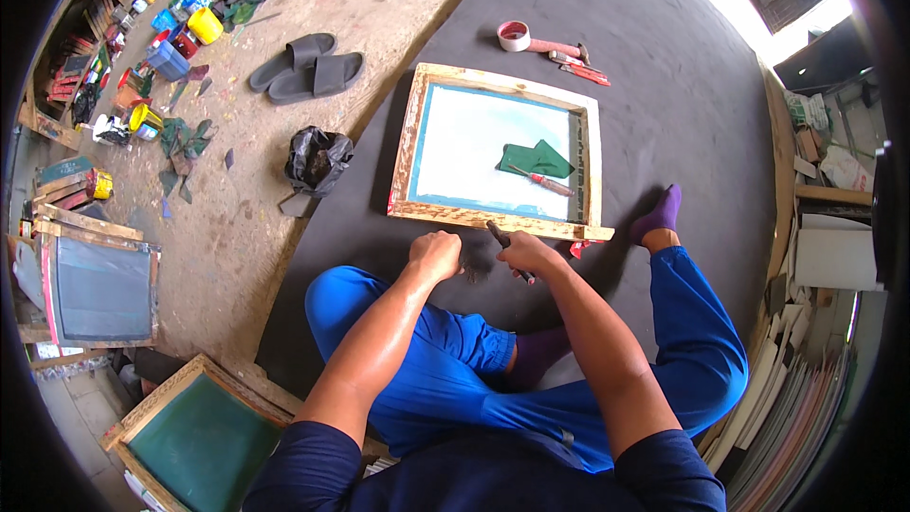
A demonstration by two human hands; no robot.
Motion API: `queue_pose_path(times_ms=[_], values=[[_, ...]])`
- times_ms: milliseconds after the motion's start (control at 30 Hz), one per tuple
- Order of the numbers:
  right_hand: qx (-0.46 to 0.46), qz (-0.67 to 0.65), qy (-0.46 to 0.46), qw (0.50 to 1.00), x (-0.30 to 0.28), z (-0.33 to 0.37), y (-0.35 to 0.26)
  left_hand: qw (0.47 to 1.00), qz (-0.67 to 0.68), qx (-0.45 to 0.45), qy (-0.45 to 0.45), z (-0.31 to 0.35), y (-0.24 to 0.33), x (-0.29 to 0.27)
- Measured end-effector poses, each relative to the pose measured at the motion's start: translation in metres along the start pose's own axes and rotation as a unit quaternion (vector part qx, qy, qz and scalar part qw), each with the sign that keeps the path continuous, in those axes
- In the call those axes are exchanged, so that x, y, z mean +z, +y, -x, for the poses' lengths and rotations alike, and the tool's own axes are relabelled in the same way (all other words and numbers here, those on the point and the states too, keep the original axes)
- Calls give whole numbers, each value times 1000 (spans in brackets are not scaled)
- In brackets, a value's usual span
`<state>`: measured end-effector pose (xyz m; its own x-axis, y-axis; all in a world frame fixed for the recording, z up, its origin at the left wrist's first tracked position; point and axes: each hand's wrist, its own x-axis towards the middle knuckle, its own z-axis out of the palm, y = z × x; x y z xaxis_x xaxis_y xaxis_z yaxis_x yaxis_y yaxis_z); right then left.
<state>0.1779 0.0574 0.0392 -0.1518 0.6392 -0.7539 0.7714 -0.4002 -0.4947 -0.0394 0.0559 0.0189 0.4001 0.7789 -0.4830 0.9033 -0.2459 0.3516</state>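
I sit on a dark mat with a wooden screen-printing frame [496, 218] lying flat before me. Its mesh [464, 142] is white with a blue border. On the mesh lie a piece of green cloth [540, 157] and a red-handled tool [550, 184], perhaps a screwdriver. My right hand [531, 252] is closed around a dark, slim tool [499, 235] whose kind I cannot tell; its tip reaches the frame's near edge. Left of it, my left hand [436, 255] is closed just short of that edge, and anything in its fingers is hidden.
Beyond the frame are a tape roll [514, 36], a hammer [559, 46] and red-handled tools [584, 72]. Black slippers [318, 78] and a black plastic bag [318, 161] sit on the floor at left. Other screens [204, 427] and paint pots [204, 26] stand farther left.
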Motion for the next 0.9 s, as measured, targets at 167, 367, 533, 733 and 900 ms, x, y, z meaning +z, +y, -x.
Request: queue_pose_path(times_ms=[167, 367, 533, 733, 900], values=[[48, 31, -31, 998, -4, -11, -6, 1000, 10, 2, -9, 0, 2, -5], [73, 46, -17, 996, -7, -9, -19, 1000, 12, 8, -27, 3, 4, -14], [67, 69, -35, 995, -10, -10, -23, 1000, 17, 14, -6, -2, -1, -3], [131, 75, -125, 981, -26, -24, -33, 999, 29, 13, -31, -5, 3, -6], [195, 1, -176, 965, -36, -23, -49, 998, 17, 7, -60, -5, 6, -12]])
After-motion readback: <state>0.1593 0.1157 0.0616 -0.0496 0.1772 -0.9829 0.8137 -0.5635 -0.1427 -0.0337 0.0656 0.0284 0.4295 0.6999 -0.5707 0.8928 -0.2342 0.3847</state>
